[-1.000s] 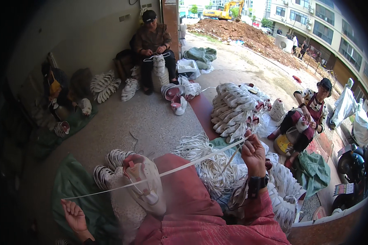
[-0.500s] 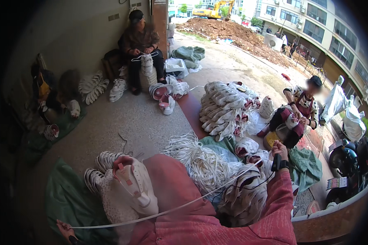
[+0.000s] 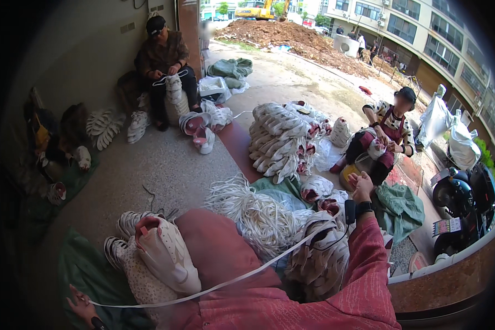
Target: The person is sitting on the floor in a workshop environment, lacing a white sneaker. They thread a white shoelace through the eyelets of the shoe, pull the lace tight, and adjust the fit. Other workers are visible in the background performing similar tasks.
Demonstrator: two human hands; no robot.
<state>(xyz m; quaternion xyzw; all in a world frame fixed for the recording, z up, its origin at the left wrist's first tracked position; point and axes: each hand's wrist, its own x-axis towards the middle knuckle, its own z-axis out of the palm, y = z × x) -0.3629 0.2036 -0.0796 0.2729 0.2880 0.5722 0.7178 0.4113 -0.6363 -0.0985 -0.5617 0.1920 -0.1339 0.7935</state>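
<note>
White lace (image 3: 258, 269) lowered from across shoe (image 3: 169, 254) | left hand (image 3: 82, 308) pinches end | right hand (image 3: 361, 187): grip unclear

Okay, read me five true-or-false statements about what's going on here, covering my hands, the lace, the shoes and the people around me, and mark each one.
1. Your left hand holds a white lace. True.
2. The pale shoe nearest your lap lies flat on the floor. False: the pale shoe rests on a speckled cream support.
3. Loose white laces lie in a tangled heap in front of you. True.
4. Your right wrist is bare. False: a dark band circles it.
5. A co-worker in a dark cap sits by the wall, a white cord in hand. True.
</note>
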